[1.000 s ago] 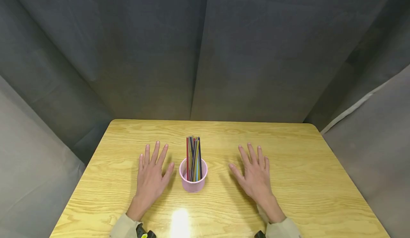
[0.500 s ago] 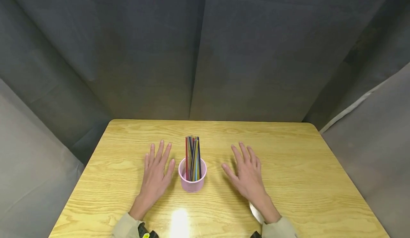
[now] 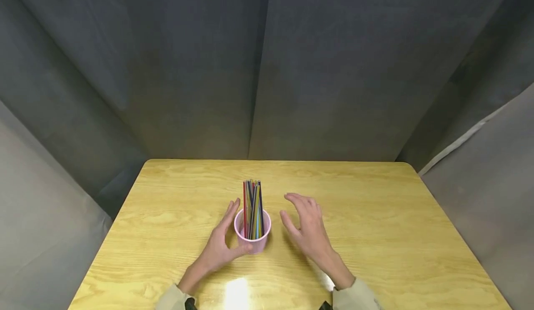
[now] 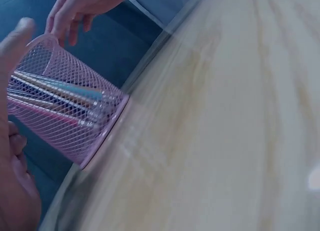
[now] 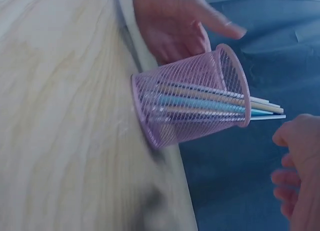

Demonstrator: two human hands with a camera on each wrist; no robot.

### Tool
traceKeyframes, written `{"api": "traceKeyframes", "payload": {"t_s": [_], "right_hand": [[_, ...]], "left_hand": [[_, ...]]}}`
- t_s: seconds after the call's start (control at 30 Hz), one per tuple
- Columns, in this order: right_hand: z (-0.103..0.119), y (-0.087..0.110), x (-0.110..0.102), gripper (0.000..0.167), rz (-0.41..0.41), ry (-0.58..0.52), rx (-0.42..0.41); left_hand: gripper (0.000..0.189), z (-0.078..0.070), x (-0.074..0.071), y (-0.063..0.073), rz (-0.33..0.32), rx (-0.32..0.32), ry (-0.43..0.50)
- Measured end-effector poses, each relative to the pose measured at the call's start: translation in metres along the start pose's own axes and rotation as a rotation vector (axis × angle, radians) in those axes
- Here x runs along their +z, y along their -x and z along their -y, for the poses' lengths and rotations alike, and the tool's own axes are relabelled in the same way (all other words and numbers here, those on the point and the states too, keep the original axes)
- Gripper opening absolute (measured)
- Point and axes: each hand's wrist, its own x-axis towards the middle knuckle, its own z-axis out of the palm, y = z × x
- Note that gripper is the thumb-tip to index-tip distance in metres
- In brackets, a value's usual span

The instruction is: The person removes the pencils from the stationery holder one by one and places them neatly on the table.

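A pink mesh pen cup (image 3: 260, 246) stands upright on the wooden table, holding several thin coloured pencils (image 3: 252, 203). Curved around its left side is my left hand (image 3: 218, 246), thumb overlapping the near wall and fingers by the far left rim. In the right wrist view, that thumb juts out beside the cup's mesh wall (image 5: 195, 73), with the fingers behind it. To the right of the cup, my right hand (image 3: 309, 229) hovers, fingers loosely bent and holding nothing. Its fingers come close to the pencil tips in the right wrist view.
The wooden tabletop (image 3: 396, 236) spreads out on both sides of the cup. Grey curtains (image 3: 200, 69) hang behind its far edge and along both sides. A bright light reflection shows near the front.
My left hand has moved right and turned from lying flat to curving around the cup. My right hand has come left toward the cup, its fingers bending. The cup stays in place.
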Motion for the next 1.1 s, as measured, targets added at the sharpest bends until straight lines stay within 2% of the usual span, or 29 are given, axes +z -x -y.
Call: {"api": "traceKeyframes", "payload": {"t_s": [0.1, 0.3, 0.47, 0.6, 0.83, 1.1], "right_hand": [[0.004, -0.004, 0.004, 0.03, -0.002, -0.101, -0.059], [0.012, -0.016, 0.01, 0.016, 0.023, -0.247, -0.084], [0.015, -0.029, 0.014, 0.017, 0.073, -0.323, -0.068], [0.016, -0.037, 0.017, 0.024, 0.117, -0.389, -0.064], [0.02, -0.041, 0.018, 0.04, 0.272, -0.407, -0.023], [0.024, -0.042, 0.02, 0.036, 0.314, -0.377, -0.053]], "left_hand": [[0.114, 0.002, 0.006, 0.0, -0.016, -0.011, 0.074], [0.1, 0.007, 0.014, -0.004, -0.049, 0.036, 0.18], [0.093, 0.009, 0.018, -0.006, -0.093, 0.033, 0.256], [0.089, 0.011, 0.02, -0.006, -0.131, 0.049, 0.262], [0.086, 0.014, 0.019, -0.001, -0.159, 0.13, 0.273], [0.088, 0.018, 0.015, 0.001, -0.18, 0.143, 0.317]]}}
